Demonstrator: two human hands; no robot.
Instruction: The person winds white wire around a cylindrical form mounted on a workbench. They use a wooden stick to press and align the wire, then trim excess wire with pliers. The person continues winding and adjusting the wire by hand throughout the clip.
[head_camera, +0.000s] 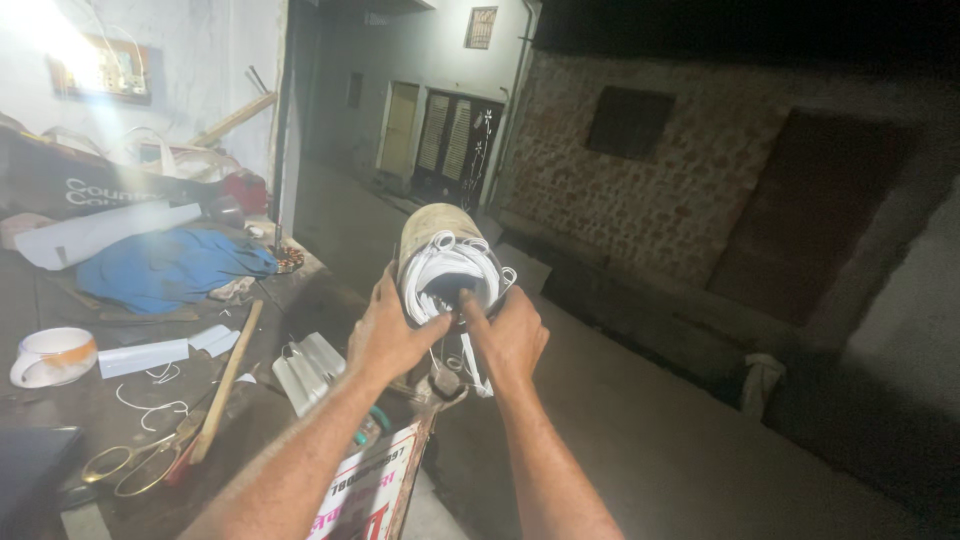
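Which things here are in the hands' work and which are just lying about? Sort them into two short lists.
In hand:
left hand
right hand
cylindrical container, held by both
white strips packed in its mouth

Lying about on the table:
scissors
wooden stick
cup
blue cloth
white roll

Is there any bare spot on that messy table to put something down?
Some dark bare table lies between the blue cloth and the white cup. Near the scissors and wooden stick it is crowded. Both hands, left hand and right hand, grip the roll.
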